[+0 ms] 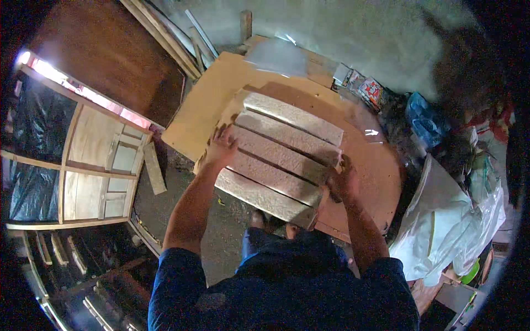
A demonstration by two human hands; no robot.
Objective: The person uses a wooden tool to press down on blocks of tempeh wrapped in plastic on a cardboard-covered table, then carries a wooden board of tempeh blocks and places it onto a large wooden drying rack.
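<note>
A pale, rough-surfaced slatted panel [279,149], made of several parallel slats with dark gaps between them, lies tilted in front of my body. My left hand [222,148] grips its left edge, with the fingers bent over the top. At the opposite edge my right hand [342,179] holds the panel's right side, partly in shadow. Beneath and beyond the panel is a wide orange-brown board [364,193] that serves as a work surface. The near edge of the panel juts out past this board, above my legs. The undersides of both hands are hidden.
A wooden-framed structure with black plastic sheeting [41,129] stands on the left, near a loose plank [154,168]. Printed packets [369,91] and a blue plastic bag [426,120] lie along the wall. White plastic sheeting [441,220] hangs at the right.
</note>
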